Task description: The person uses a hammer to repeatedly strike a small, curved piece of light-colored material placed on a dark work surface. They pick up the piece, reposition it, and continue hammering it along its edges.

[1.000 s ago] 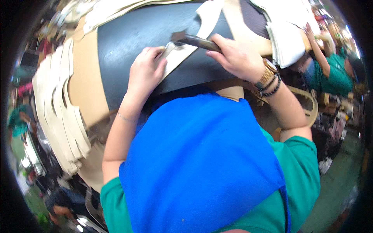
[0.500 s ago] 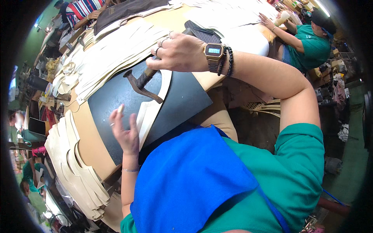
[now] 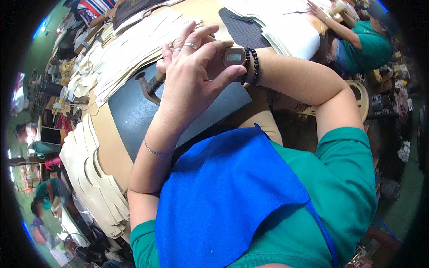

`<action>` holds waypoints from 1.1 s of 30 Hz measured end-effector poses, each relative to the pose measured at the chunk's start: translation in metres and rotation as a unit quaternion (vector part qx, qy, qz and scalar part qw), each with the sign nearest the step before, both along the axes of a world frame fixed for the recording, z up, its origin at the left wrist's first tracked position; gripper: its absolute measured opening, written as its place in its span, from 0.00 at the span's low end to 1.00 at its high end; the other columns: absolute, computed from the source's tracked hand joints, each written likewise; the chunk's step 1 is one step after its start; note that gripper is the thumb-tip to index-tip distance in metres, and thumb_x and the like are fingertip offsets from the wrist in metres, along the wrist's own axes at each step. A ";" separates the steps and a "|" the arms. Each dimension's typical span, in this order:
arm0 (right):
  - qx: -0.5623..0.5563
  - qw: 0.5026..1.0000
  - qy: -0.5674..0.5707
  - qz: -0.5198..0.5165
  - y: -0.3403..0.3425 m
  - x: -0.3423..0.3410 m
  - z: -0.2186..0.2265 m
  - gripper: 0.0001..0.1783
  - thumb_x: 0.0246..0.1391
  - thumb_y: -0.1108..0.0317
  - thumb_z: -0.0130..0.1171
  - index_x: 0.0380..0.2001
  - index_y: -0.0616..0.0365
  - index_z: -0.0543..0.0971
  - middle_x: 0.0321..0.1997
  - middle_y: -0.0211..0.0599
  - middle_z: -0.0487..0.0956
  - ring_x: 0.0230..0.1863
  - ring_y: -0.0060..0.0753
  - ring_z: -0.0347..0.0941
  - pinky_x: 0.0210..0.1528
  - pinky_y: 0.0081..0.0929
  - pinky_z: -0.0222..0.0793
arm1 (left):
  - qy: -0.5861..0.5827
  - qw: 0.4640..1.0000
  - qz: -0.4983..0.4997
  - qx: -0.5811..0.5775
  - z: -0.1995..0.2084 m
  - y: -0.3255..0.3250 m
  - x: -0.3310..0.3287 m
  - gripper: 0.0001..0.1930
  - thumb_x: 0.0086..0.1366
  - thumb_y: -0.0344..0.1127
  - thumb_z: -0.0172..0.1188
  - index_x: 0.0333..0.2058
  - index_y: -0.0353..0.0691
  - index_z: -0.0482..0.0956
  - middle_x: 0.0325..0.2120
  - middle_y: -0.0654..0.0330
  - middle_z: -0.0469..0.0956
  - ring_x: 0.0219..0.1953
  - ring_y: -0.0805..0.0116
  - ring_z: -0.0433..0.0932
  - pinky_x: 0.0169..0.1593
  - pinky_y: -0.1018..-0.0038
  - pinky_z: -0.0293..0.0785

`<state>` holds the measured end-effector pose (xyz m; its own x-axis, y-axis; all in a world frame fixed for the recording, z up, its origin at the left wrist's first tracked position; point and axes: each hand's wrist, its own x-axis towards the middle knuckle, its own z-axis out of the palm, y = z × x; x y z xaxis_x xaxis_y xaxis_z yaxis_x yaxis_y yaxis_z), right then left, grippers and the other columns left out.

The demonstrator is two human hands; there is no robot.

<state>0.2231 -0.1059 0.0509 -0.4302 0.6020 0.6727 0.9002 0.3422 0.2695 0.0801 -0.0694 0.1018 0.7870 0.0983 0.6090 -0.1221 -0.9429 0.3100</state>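
My left hand (image 3: 190, 73) lies across the back of my right hand, its fingers stretched out and its thumb against the lower side of the wristwatch (image 3: 234, 57). Beneath it, my right hand (image 3: 215, 66) is mostly covered, with some fingertips showing at its left. A hammer (image 3: 147, 88) with a curved dark metal head and a wrapped handle runs into that hand's grip. The hammer's head sits just over a black mat (image 3: 129, 120). My left forearm hides part of the hammer and the middle of the mat.
Stacks of cream sheets (image 3: 134, 47) lie beyond the mat. Cut curved cream pieces (image 3: 91, 174) hang over the table's left edge. A dark textured piece (image 3: 243, 29) is at the back. A co-worker in green (image 3: 368, 47) works at the far right; others are around the left side.
My left hand has moved up and right from above the mat onto my right hand and watch. The pale curved piece on the mat is now hidden behind my left arm.
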 end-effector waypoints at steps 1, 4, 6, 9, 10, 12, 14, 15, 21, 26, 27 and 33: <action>0.015 1.000 -0.018 -0.015 0.002 -0.001 -0.002 0.16 0.58 0.60 0.55 0.49 0.52 0.73 0.36 0.37 0.79 0.42 0.41 0.77 0.47 0.37 0.72 | 0.000 1.000 -0.009 -0.008 0.000 -0.001 -0.001 0.23 0.55 0.54 0.69 0.47 0.50 0.83 0.58 0.60 0.72 0.69 0.52 0.57 0.65 0.38 0.45; 0.059 0.996 -0.044 -0.047 0.006 0.000 -0.008 0.17 0.58 0.60 0.56 0.49 0.52 0.74 0.37 0.38 0.79 0.42 0.42 0.77 0.47 0.37 0.72 | -0.029 0.999 -0.025 -0.022 0.000 -0.004 0.001 0.23 0.50 0.51 0.74 0.44 0.49 0.85 0.55 0.61 0.75 0.67 0.53 0.60 0.66 0.48 0.50; 0.069 0.996 -0.029 -0.054 0.007 0.001 -0.013 0.17 0.58 0.60 0.56 0.48 0.53 0.74 0.37 0.39 0.79 0.42 0.43 0.77 0.47 0.37 0.72 | -0.031 0.999 -0.021 -0.008 -0.001 -0.004 0.001 0.23 0.50 0.50 0.74 0.44 0.49 0.85 0.55 0.61 0.75 0.67 0.53 0.61 0.66 0.51 0.51; 0.021 0.986 0.165 0.011 0.000 -0.003 -0.020 0.17 0.57 0.59 0.57 0.46 0.54 0.77 0.39 0.42 0.79 0.45 0.44 0.76 0.47 0.38 0.73 | -0.035 0.999 -0.037 -0.017 -0.007 0.000 0.006 0.22 0.53 0.55 0.70 0.44 0.51 0.84 0.58 0.62 0.71 0.68 0.53 0.59 0.65 0.36 0.44; -0.006 0.979 0.204 0.030 -0.003 -0.002 -0.021 0.16 0.56 0.58 0.58 0.45 0.54 0.77 0.40 0.43 0.79 0.45 0.44 0.76 0.47 0.38 0.73 | -0.033 0.999 -0.035 -0.015 -0.008 0.000 0.006 0.22 0.53 0.55 0.70 0.44 0.51 0.84 0.58 0.61 0.71 0.68 0.53 0.59 0.65 0.36 0.45; -0.062 0.968 0.238 0.057 -0.007 0.004 -0.017 0.16 0.56 0.58 0.58 0.44 0.55 0.78 0.40 0.44 0.79 0.45 0.45 0.77 0.47 0.39 0.74 | -0.038 0.998 -0.040 -0.023 -0.009 0.001 0.006 0.21 0.54 0.52 0.70 0.43 0.50 0.83 0.57 0.59 0.72 0.67 0.52 0.60 0.65 0.37 0.46; -0.127 0.962 0.228 0.081 -0.008 0.015 -0.005 0.16 0.57 0.57 0.58 0.43 0.56 0.78 0.39 0.45 0.80 0.45 0.46 0.77 0.46 0.39 0.74 | -0.059 0.997 -0.047 -0.017 -0.012 -0.002 0.001 0.19 0.54 0.49 0.70 0.43 0.50 0.83 0.56 0.58 0.72 0.66 0.52 0.62 0.66 0.40 0.48; -0.161 0.957 0.221 0.099 -0.007 0.018 0.002 0.16 0.57 0.57 0.58 0.42 0.56 0.78 0.39 0.45 0.80 0.44 0.46 0.77 0.46 0.40 0.74 | -0.079 0.996 -0.051 -0.006 -0.014 -0.006 -0.003 0.18 0.55 0.48 0.70 0.42 0.49 0.83 0.56 0.58 0.73 0.65 0.52 0.64 0.66 0.43 0.49; -0.282 0.896 0.259 -0.226 -0.058 0.000 0.009 0.16 0.64 0.56 0.53 0.40 0.60 0.74 0.27 0.49 0.76 0.31 0.53 0.75 0.35 0.43 0.72 | -0.005 1.000 0.002 -0.024 -0.076 0.036 -0.093 0.12 0.59 0.36 0.66 0.42 0.44 0.83 0.44 0.58 0.79 0.47 0.59 0.79 0.51 0.61 0.74; -0.357 0.814 0.423 -0.173 -0.094 -0.037 -0.036 0.18 0.65 0.55 0.52 0.39 0.61 0.67 0.23 0.56 0.75 0.30 0.63 0.74 0.31 0.48 0.68 | 0.147 0.949 0.274 -0.046 -0.124 0.053 -0.125 0.16 0.64 0.42 0.61 0.46 0.40 0.82 0.44 0.54 0.78 0.46 0.55 0.77 0.49 0.62 0.74; -0.389 0.794 0.433 -0.175 -0.094 -0.042 -0.039 0.18 0.65 0.55 0.52 0.39 0.61 0.67 0.24 0.56 0.75 0.30 0.63 0.74 0.31 0.49 0.68 | 0.157 0.948 0.276 -0.028 -0.127 0.049 -0.124 0.17 0.65 0.44 0.60 0.46 0.40 0.82 0.44 0.54 0.78 0.47 0.55 0.77 0.49 0.61 0.74; -0.463 0.771 0.371 -0.232 -0.096 -0.054 -0.047 0.19 0.65 0.53 0.50 0.42 0.59 0.65 0.24 0.57 0.77 0.29 0.64 0.76 0.30 0.53 0.72 | 0.135 0.959 0.239 -0.075 -0.140 0.048 -0.120 0.15 0.63 0.41 0.63 0.44 0.40 0.83 0.43 0.54 0.78 0.44 0.57 0.78 0.48 0.64 0.75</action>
<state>0.1694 -0.2015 0.0042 0.2718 0.9452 -0.1808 0.7725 -0.3264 -0.5448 -0.0396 -0.0209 -0.0378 0.7579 0.5570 0.3397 0.4166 -0.8138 0.4051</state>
